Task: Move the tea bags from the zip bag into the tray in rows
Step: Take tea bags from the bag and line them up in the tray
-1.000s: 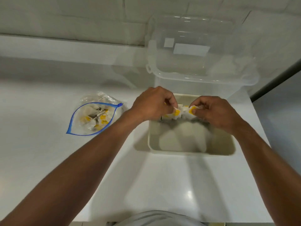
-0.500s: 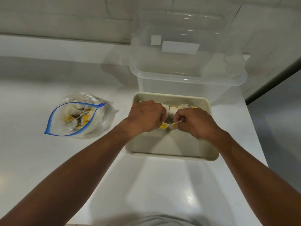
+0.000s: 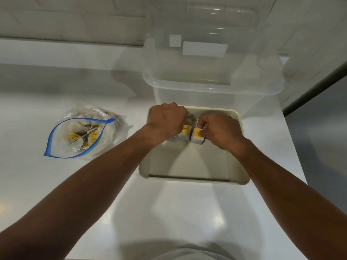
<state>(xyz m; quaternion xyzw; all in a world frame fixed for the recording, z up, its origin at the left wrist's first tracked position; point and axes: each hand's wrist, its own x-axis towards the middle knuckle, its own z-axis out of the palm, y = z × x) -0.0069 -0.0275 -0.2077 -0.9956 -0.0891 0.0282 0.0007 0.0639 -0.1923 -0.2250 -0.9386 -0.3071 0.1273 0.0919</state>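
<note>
A beige tray (image 3: pixel 195 180) sits on the white counter in front of me. Both hands are over its far half. My left hand (image 3: pixel 167 121) is curled over tea bags, one of which (image 3: pixel 184 133) shows a yellow tag beside its fingers. My right hand (image 3: pixel 219 129) pinches another tea bag (image 3: pixel 197 136) by its yellow tag and string. The two bags stand side by side on the tray floor. More bags behind the hands are mostly hidden. To the left lies the open zip bag (image 3: pixel 80 136) with a blue seal, holding several tea bags.
A large clear plastic storage bin (image 3: pixel 212 72) stands just behind the tray against the tiled wall. The counter's right edge (image 3: pixel 294 147) runs close to the tray, with a drop beyond it. White counter (image 3: pixel 56 184) stretches left and toward me.
The view has shifted slightly. Both hands have drawn a little apart, and two tea bags with yellow tags now stand side by side between them in the tray.
</note>
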